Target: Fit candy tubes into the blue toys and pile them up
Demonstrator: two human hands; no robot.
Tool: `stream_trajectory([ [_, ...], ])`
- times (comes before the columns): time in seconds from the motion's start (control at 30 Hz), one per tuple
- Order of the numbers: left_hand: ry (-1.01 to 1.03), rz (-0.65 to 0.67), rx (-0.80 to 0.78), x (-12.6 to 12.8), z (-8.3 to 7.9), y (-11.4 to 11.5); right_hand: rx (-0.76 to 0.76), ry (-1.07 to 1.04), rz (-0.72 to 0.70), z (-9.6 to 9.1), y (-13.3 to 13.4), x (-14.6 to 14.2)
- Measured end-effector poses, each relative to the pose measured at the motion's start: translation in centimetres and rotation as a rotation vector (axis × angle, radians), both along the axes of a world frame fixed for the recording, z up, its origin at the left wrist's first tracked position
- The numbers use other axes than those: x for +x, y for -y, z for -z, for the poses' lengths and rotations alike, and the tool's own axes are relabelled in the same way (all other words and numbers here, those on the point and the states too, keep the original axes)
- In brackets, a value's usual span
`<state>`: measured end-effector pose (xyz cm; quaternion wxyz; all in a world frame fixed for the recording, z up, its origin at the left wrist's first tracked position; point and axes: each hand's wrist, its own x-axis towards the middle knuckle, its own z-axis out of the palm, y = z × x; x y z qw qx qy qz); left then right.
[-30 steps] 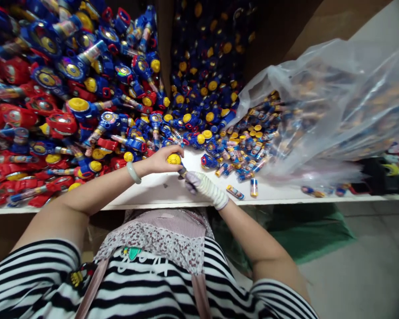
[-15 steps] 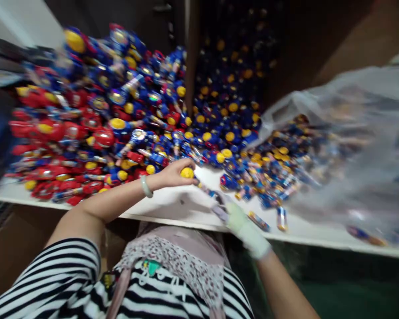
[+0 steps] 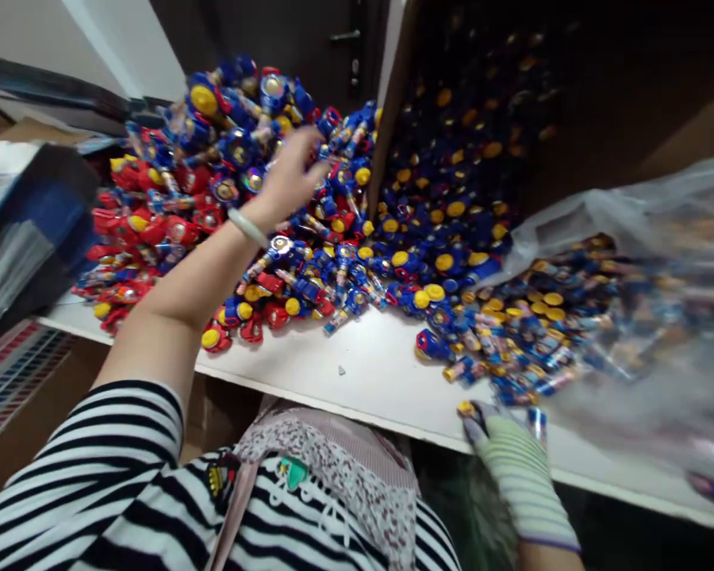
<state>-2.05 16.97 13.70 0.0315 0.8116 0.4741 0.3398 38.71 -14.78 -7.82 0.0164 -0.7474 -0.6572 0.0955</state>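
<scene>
My bare left hand hangs over a heap of blue and red plastic toys with yellow round parts. Its thumb and fingers are apart, somewhat blurred, and nothing shows between them. At the table's front edge my right hand, in a pale striped glove with dark fingertips, is closed on a small printed tube. Only the tube's yellow end sticks out; the glove covers the rest. Just beyond the glove lies another small printed tube. More tubes are piled close by, spilling from a clear plastic bag.
The white tabletop carries a small grey scrap. An upright brown panel divides the toy heap from more blue toys behind. Stacked bags or sheets stand at the left.
My left hand has moved from the table front, where it held a yellow-and-blue toy, up over the heap. My right hand has moved right and down onto a tube. The view has shifted.
</scene>
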Motion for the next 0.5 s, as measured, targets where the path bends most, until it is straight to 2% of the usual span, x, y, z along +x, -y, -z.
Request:
stream_trajectory([
  [0.07,-0.177,0.351,-0.235,5.1,5.5,3.8,0.019,-0.152,0.029,-0.3,-0.8,-1.4],
  [0.1,-0.248,0.467,-0.308,7.6,8.2,5.5,0.045,-0.240,0.040,-0.4,-1.2,-2.2],
  [0.17,-0.335,0.545,-0.323,12.1,12.5,8.0,0.098,-0.404,0.044,-0.3,-2.0,-4.2],
  [0.23,-0.383,0.474,-0.236,15.5,15.6,9.1,0.144,-0.518,0.033,-0.3,-2.9,-6.3],
  [0.3,-0.452,0.366,-0.188,17.7,17.3,9.2,0.178,-0.594,0.053,-0.3,-3.8,-8.1],
  [0.37,-0.524,0.303,-0.183,18.6,18.2,8.9,0.233,-0.647,0.090,-0.3,-4.4,-9.1],
  [0.5,-0.526,0.349,-0.184,17.0,18.3,8.5,0.289,-0.722,0.105,-0.3,-4.9,-8.3],
])
